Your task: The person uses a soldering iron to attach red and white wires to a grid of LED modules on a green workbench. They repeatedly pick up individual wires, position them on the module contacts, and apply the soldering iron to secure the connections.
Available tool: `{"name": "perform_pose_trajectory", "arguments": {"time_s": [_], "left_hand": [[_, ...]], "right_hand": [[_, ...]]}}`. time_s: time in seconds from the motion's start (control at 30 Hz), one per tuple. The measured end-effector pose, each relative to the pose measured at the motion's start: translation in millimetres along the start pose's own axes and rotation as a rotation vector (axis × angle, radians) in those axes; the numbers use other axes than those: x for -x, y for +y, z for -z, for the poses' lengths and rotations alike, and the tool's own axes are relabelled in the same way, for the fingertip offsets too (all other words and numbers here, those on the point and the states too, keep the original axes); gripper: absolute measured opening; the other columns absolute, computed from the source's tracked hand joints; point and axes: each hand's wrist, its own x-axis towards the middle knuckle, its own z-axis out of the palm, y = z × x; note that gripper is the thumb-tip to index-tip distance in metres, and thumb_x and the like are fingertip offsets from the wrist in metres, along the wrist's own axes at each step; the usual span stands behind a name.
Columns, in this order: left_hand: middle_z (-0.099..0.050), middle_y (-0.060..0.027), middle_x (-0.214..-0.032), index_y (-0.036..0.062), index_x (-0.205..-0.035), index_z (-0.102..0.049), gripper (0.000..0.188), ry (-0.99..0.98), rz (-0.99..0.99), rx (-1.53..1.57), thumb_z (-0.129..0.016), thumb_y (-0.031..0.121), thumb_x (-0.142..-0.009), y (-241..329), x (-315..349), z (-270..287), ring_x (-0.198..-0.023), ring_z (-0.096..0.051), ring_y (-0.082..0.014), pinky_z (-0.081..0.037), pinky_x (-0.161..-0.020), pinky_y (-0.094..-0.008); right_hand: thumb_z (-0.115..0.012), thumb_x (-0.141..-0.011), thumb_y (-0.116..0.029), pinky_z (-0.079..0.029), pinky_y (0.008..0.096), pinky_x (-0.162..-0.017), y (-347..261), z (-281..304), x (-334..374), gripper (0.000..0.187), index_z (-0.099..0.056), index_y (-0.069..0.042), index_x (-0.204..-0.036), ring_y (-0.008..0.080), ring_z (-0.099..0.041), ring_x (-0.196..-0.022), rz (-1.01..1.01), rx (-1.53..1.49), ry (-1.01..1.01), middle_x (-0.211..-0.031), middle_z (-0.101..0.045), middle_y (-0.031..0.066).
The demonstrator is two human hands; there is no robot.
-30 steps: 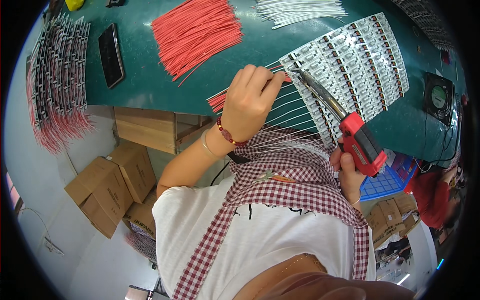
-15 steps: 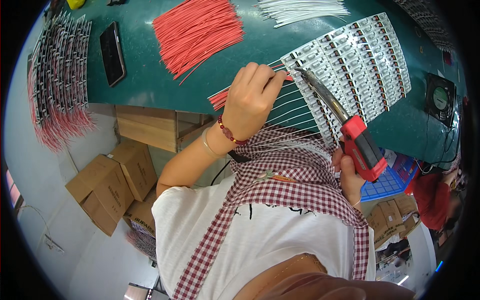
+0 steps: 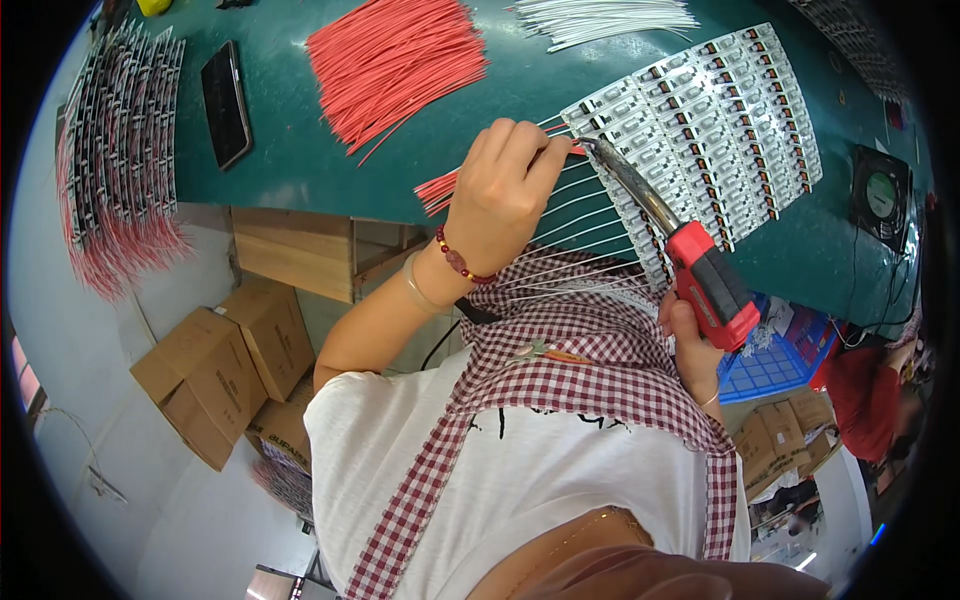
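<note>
My left hand (image 3: 508,195) is closed on a thin bundle of red wires (image 3: 436,192); their far ends poke out by its fingertips at the edge of a panel of small white circuit boards (image 3: 690,120). In my right hand (image 3: 692,350) is a soldering iron (image 3: 712,285) with a red and black handle. Its metal tip reaches up-left to the panel's left edge, right beside my left fingertips; whether it touches a wire is too small to tell. Several white wires (image 3: 590,228) run from that same edge toward my checked apron (image 3: 560,345).
On the green table (image 3: 280,180) lie a pile of red wires (image 3: 395,70), a pile of white wires (image 3: 605,20), a phone (image 3: 226,105) and wired boards (image 3: 120,150). A black fan-like device (image 3: 882,198) stands right, above a blue basket (image 3: 765,370). Cardboard boxes (image 3: 205,385) sit lower left.
The soldering iron has shifted left, bringing its tip from over the panel to its edge by my left fingertips. My right hand moved slightly left with it; my left hand rose a little.
</note>
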Motion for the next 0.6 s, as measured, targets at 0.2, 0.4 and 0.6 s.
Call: {"name": "perform_pose_trajectory", "arguments": {"time_s": [0.2, 0.4, 0.6], "left_hand": [[-0.053, -0.0070, -0.081, 0.0011, -0.096, -0.070, 0.026, -0.002, 0.002, -0.009, -0.066, -0.005, -0.071, -0.7, -0.4, -0.9, -0.073, -0.052, -0.0228, -0.046, -0.064, -0.0339], [-0.052, -0.0066, -0.081, 0.0015, -0.096, -0.070, 0.024, -0.001, -0.004, -0.028, -0.066, -0.003, -0.072, 0.5, -0.5, -1.6, -0.073, -0.052, -0.0226, -0.045, -0.065, -0.0340], [-0.053, -0.0066, -0.082, 0.0015, -0.096, -0.069, 0.025, -0.001, -0.006, -0.044, -0.066, -0.003, -0.072, 0.3, 0.2, -1.8, -0.074, -0.052, -0.0226, -0.045, -0.066, -0.0339]], "right_hand": [[-0.065, -0.094, -0.023, -0.041, 0.0258, -0.059, -10.7, 6.0, 4.2, 0.037, -0.059, 0.002, -0.121, 0.0100, -0.051, -0.064, 0.019, 0.025, 0.028, -0.077, -0.059, 0.0042], [-0.065, -0.094, -0.017, -0.044, 0.0274, -0.070, -19.3, 8.6, 9.0, 0.031, -0.061, 0.001, -0.118, 0.0112, -0.055, -0.078, -0.062, -0.124, 0.036, -0.088, -0.062, 0.0033], [-0.065, -0.095, -0.034, -0.036, 0.0235, -0.050, -20.9, -1.3, 1.1, 0.050, -0.054, 0.004, -0.126, 0.0086, -0.046, -0.054, 0.005, -0.032, 0.045, -0.068, -0.057, 0.0047]]}}
